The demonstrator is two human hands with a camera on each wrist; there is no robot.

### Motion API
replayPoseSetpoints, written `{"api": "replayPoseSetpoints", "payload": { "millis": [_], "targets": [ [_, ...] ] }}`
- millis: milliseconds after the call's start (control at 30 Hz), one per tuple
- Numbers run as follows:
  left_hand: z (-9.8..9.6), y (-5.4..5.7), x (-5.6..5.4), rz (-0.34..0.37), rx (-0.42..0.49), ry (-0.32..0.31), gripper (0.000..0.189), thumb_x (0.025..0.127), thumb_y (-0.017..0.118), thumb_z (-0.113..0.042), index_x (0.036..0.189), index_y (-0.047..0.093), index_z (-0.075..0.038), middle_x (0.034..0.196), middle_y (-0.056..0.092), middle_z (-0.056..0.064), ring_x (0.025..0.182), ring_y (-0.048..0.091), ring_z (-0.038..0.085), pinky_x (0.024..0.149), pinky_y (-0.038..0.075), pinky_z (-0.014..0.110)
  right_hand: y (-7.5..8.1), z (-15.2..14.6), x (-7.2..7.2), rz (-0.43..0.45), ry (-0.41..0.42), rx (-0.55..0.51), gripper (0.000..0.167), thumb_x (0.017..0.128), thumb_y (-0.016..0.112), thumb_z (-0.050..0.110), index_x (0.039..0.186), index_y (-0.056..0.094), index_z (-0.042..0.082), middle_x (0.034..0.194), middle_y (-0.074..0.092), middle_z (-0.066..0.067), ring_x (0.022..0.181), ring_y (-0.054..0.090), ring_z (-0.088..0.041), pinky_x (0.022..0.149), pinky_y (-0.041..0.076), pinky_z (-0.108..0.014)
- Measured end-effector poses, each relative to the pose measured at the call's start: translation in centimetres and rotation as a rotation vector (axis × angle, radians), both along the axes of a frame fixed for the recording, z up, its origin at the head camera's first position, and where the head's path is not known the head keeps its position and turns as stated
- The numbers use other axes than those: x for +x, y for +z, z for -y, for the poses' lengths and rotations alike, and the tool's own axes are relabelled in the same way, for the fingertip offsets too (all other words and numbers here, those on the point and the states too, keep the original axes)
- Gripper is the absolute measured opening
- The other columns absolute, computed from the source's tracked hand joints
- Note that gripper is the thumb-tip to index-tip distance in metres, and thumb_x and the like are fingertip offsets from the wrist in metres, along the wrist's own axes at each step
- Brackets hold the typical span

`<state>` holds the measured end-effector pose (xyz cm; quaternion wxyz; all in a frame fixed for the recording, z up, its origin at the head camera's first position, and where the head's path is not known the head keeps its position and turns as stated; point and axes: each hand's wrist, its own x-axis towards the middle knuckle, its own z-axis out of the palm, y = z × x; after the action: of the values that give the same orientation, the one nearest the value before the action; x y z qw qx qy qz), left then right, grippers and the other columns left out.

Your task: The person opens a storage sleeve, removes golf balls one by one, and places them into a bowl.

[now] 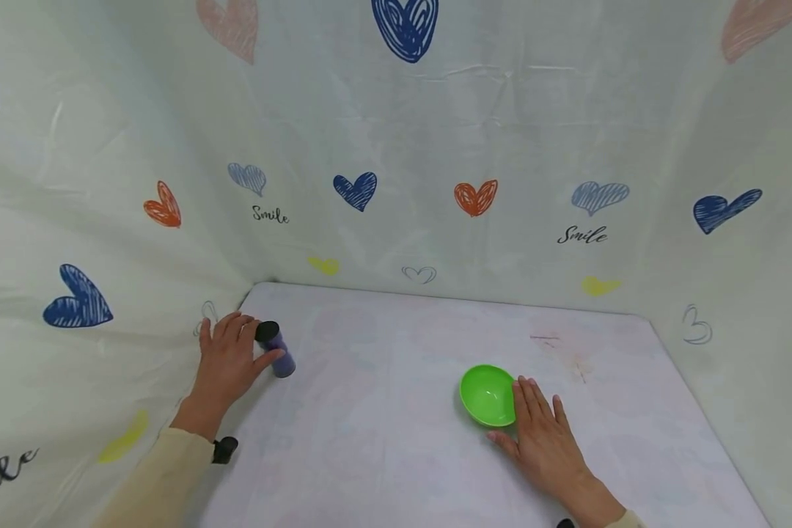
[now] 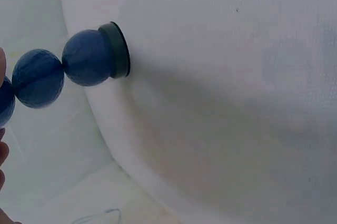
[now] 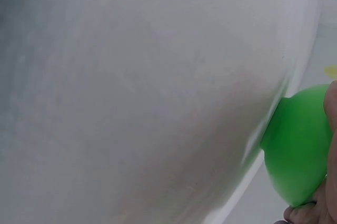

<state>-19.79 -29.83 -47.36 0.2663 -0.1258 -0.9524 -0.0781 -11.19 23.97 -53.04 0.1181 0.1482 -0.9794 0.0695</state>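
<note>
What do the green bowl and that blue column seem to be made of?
Green bowl: probably plastic, smooth and glossy, with bright highlights inside. Blue column: perhaps plastic; its rounded sections have a dull sheen and faint surface marks, so I'm unsure.

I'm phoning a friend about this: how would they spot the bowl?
Find the white table, then the right hand. The bowl sits against it, open side up. It alone is bright green; the blue object at the left hand is knobbly.
</note>
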Motion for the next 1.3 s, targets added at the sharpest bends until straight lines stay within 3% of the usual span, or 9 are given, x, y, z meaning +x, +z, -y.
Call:
{"api": "replayPoseSetpoints", "payload": {
  "millis": [133,300,467,600,767,1000,1133,1300],
  "targets": [
    [-1.3,0.3,-0.4,-0.012,-0.022,-0.054,0.068,0.078,0.092,-0.037,0.12,0.062,0.008,0.123,0.063,0.025,0.133,0.049,0.045,0.117,0.023,0.077,0.0,0.0,-0.2,-0.018,0.008,0.008,0.099,0.094,0.072,0.058,0.156,0.038,-0.011,0.161,0.043,-0.03,0.151,0.04,-0.046,0.117,0.032,-0.071],
    [-4.6,0.3,-0.9,-0.03,-0.069,-0.128,0.066,0.078,0.093,-0.041,0.115,0.066,0.006,0.119,0.066,0.021,0.133,0.053,0.043,0.12,0.023,0.073,-0.1,0.1,-0.5,-0.002,0.012,0.015,0.1,0.094,0.071,0.06,0.157,0.037,-0.01,0.162,0.041,-0.029,0.152,0.039,-0.045,0.118,0.03,-0.072],
    [-10.3,0.3,-0.4,0.028,-0.09,-0.183,0.063,0.08,0.09,-0.05,0.112,0.067,-0.001,0.118,0.067,0.015,0.133,0.054,0.039,0.121,0.025,0.072,0.0,0.0,-0.2,0.008,0.003,0.037,0.1,0.094,0.069,0.062,0.157,0.037,-0.01,0.163,0.04,-0.028,0.153,0.037,-0.045,0.118,0.03,-0.072],
    [-15.2,0.1,0.5,0.063,-0.039,-0.261,0.059,0.081,0.089,-0.052,0.112,0.068,-0.006,0.117,0.067,0.009,0.13,0.056,0.035,0.12,0.028,0.072,0.2,0.0,-0.4,-0.002,0.006,0.058,0.1,0.094,0.069,0.063,0.156,0.038,-0.01,0.163,0.04,-0.027,0.154,0.037,-0.044,0.119,0.03,-0.071],
    [-19.3,-0.5,1.3,0.069,0.018,-0.349,0.055,0.081,0.089,-0.052,0.109,0.067,-0.011,0.114,0.066,0.005,0.128,0.057,0.031,0.12,0.029,0.07,0.6,0.1,-0.7,-0.016,0.015,0.077,0.101,0.094,0.068,0.064,0.157,0.039,-0.009,0.164,0.04,-0.026,0.154,0.037,-0.043,0.12,0.028,-0.071],
    [-20.6,-0.3,1.6,0.102,0.023,-0.323,0.058,0.082,0.088,-0.054,0.114,0.07,-0.01,0.117,0.067,0.003,0.129,0.057,0.028,0.124,0.028,0.064,0.8,0.3,-1.2,0.003,0.02,0.113,0.103,0.093,0.068,0.067,0.157,0.04,-0.009,0.163,0.042,-0.026,0.154,0.038,-0.042,0.12,0.029,-0.071],
    [-20.8,-0.2,1.6,0.085,-0.008,-0.328,0.06,0.084,0.086,-0.055,0.118,0.069,-0.009,0.12,0.067,0.004,0.127,0.058,0.028,0.123,0.031,0.062,1.1,0.3,-1.1,0.021,0.018,0.126,0.104,0.093,0.067,0.068,0.157,0.039,-0.008,0.164,0.041,-0.025,0.155,0.036,-0.042,0.121,0.026,-0.07],
    [-21.2,-0.1,1.3,0.018,-0.073,-0.334,0.061,0.082,0.087,-0.057,0.116,0.07,-0.01,0.117,0.066,0.003,0.119,0.059,0.026,0.121,0.033,0.063,2.9,0.8,-2.1,-0.111,0.129,0.112,0.1,0.088,0.077,0.06,0.152,0.045,-0.01,0.157,0.049,-0.027,0.149,0.044,-0.044,0.121,0.03,-0.066]
  ]
}}
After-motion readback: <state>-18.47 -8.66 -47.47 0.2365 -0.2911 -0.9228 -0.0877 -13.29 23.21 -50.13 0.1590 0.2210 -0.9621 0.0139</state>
